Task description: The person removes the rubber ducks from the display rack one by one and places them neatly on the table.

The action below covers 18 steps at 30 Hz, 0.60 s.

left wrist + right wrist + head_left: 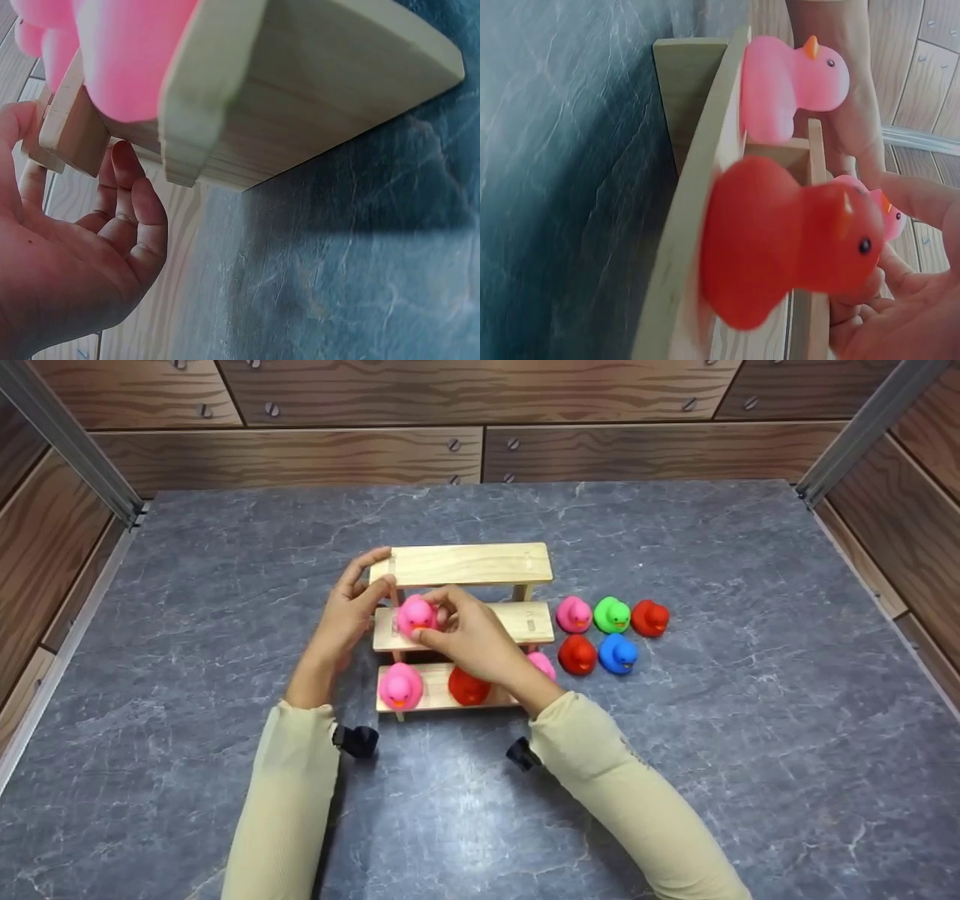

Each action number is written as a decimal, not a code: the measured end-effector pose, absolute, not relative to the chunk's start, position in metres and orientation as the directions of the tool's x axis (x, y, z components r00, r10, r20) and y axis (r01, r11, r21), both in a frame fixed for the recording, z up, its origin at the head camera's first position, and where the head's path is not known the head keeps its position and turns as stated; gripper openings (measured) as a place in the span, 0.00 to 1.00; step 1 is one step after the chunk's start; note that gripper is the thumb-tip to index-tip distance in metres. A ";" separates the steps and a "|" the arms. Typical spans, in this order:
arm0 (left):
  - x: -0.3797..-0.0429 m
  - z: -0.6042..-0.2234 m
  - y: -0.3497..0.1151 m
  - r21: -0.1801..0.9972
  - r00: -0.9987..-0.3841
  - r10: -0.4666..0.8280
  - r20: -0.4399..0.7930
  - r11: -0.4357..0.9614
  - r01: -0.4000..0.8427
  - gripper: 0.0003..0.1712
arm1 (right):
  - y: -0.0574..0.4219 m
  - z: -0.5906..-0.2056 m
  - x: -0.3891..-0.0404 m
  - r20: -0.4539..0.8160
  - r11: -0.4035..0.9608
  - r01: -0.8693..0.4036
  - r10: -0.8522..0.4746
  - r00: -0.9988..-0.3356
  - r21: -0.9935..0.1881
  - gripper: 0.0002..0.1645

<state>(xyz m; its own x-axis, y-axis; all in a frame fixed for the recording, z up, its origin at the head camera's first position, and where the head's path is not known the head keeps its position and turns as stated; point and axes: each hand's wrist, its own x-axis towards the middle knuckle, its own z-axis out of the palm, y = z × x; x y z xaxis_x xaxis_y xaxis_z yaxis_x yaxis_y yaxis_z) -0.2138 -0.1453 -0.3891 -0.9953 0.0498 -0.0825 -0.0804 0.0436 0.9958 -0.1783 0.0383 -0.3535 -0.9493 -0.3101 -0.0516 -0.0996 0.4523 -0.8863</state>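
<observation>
A three-step wooden rack (471, 565) stands on the table. My left hand (343, 619) grips the left end of its top step, thumb at the front edge and a finger at the back corner. At the left end of the middle step, my right hand (480, 639) pinches a pink rubber duck (415, 615) between thumb and fingers. On the bottom step sit another pink duck (400, 687), a red duck (469, 688) and, partly hidden by my right wrist, one more pink duck (541, 664). The right wrist view shows the red duck (757, 240) close up.
Right of the rack, loose ducks stand on the table (750, 735) in two rows: pink (574, 615), green (612, 616) and red (650, 618) behind, red (577, 654) and blue (619, 653) in front. Wood-patterned panels (300, 457) enclose the back and sides.
</observation>
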 end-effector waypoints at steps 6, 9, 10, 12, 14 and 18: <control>-0.213 -0.389 -0.146 0.996 -0.995 0.055 -0.083 0.035 -0.081 0.27 | 0.050 -0.352 -0.180 -0.059 0.447 -0.084 -0.297 -0.953 -0.890 0.24; -0.213 -0.389 -0.146 0.996 -0.995 0.055 -0.082 0.034 -0.080 0.27 | 0.055 -0.352 -0.181 -0.052 0.435 -0.088 -0.300 -0.953 -0.896 0.24; -0.213 -0.389 -0.146 0.996 -0.995 0.059 -0.084 0.040 -0.081 0.27 | 0.057 -0.352 -0.181 -0.048 0.431 -0.090 -0.300 -0.953 -0.898 0.24; -0.214 -0.389 -0.147 0.995 -0.994 0.065 -0.086 0.049 -0.083 0.27 | 0.060 -0.351 -0.181 -0.043 0.424 -0.094 -0.302 -0.952 -0.901 0.24; -0.213 -0.390 -0.147 0.995 -0.994 0.068 -0.088 0.059 -0.085 0.27 | 0.062 -0.350 -0.181 -0.036 0.423 -0.103 -0.306 -0.951 -0.900 0.23; -0.212 -0.389 -0.146 0.993 -0.993 0.067 -0.095 0.072 -0.091 0.27 | 0.069 -0.347 -0.180 -0.039 0.434 -0.101 -0.303 -0.952 -0.895 0.24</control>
<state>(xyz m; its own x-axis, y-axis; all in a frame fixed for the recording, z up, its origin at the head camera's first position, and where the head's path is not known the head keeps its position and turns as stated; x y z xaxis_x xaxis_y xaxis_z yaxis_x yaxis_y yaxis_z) -0.2125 -0.1464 -0.3894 -0.9932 0.0672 -0.0954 -0.0905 0.0721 0.9933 -0.1795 0.0688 -0.3473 -0.9522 -0.3030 -0.0391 -0.1013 0.4338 -0.8953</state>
